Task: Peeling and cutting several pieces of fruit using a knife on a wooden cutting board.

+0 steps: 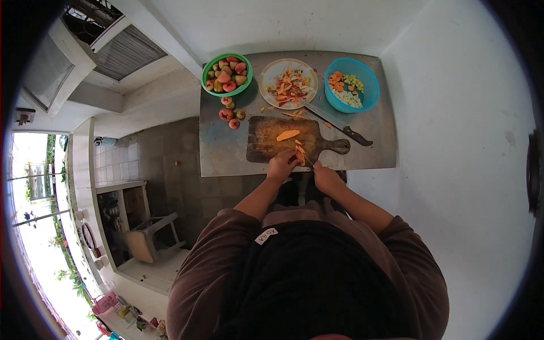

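Observation:
A dark wooden cutting board (263, 141) lies near the front of a metal table, its handle to the right. On it is a long, flat orange slice (288, 135) that looks like carrot. My left hand (281, 165) is closed at the board's front edge, fingertips on another orange carrot piece (301, 160). Thin cut strips lie just beyond the fingertips. My right hand (327, 178) is closed round a small knife (309, 162), mostly hidden by the hand. Its thin blade points toward the carrot piece.
A large knife (331, 119) rests behind the board, its tip at a plate (264, 85) of peelings. At back right stands a blue bowl (376, 93) of diced pieces. Rose apples (226, 114) lie beside a full green basin (205, 85). White walls border the table (218, 156).

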`<state>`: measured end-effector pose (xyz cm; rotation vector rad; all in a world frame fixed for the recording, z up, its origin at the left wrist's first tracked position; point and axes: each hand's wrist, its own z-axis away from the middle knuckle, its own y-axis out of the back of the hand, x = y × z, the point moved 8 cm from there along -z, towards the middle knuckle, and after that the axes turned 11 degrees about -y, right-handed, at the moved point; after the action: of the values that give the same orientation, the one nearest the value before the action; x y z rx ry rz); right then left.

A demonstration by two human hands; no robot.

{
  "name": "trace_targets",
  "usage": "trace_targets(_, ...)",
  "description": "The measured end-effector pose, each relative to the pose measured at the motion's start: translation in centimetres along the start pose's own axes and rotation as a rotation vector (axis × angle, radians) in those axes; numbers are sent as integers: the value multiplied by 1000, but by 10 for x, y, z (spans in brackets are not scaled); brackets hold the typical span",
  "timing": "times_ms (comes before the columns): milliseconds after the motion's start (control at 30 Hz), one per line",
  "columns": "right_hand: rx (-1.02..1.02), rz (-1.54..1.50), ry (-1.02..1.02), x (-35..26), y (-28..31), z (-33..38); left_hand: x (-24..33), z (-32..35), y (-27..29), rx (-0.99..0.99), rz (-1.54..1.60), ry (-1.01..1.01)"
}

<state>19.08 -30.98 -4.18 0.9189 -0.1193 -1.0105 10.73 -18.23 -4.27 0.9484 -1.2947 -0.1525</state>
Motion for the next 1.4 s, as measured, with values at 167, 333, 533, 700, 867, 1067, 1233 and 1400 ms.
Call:
trace_targets(167, 15, 22, -2, -2, -5, -14, 6, -1, 0, -38, -46, -12)
trace_targets(333, 37, -36, 63, 8, -12, -16, -1, 5, -1, 47, 11, -5)
trace_targets(533, 44, -34, 55, 18, -10, -5, 2, 3, 2, 93, -19, -44)
trace_targets(700, 198, -115, 190, 7, 4, -8, 5, 1, 4, 100, 16, 13)
trace_targets(867, 141, -54, 151, 5, 0, -10, 1, 3, 4, 116, 5, 11)
trace_targets(1067, 145, -73, 179, 0, 6, -2, 3, 2, 3, 78, 18, 48)
trace_targets(1233, 68, 13, 57, -7, -3, -2, -5, 3, 1, 95, -1, 16)
trace_targets(1400, 116, 13, 28, -2, -10, -22, 2, 2, 2, 97, 12, -11)
